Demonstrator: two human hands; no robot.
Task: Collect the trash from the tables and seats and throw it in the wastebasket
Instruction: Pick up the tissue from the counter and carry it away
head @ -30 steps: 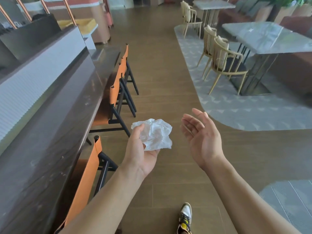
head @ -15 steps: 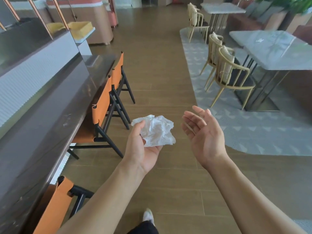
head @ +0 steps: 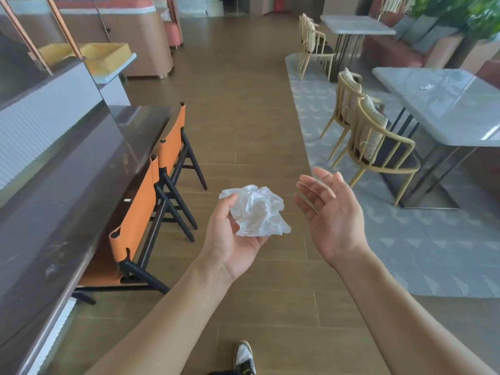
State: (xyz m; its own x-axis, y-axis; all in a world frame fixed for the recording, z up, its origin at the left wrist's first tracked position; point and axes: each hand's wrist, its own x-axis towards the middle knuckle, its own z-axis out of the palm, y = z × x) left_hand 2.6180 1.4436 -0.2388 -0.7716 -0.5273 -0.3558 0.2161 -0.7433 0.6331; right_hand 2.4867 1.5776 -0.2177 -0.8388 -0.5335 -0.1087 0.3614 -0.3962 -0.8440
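My left hand (head: 230, 239) holds a crumpled white paper napkin (head: 257, 211) palm up, thumb curled over its left edge, at mid-frame above the wooden floor. To its right my right hand (head: 332, 215) is held palm up with relaxed fingers and holds nothing. A small white scrap of paper (head: 426, 87) lies on the grey marble table (head: 460, 123) at the right. No wastebasket is in view.
A long dark counter (head: 67, 185) runs along the left with two orange-backed chairs (head: 146, 212) tucked against it. Gold-framed chairs (head: 378, 147) stand at the marble table on a grey rug. A second marble table (head: 354, 25) stands farther back. A wooden aisle runs ahead.
I have walked forward along the aisle; the counter chairs and the marble table have come closer. Both hands keep the same pose, the napkin still in my left hand.
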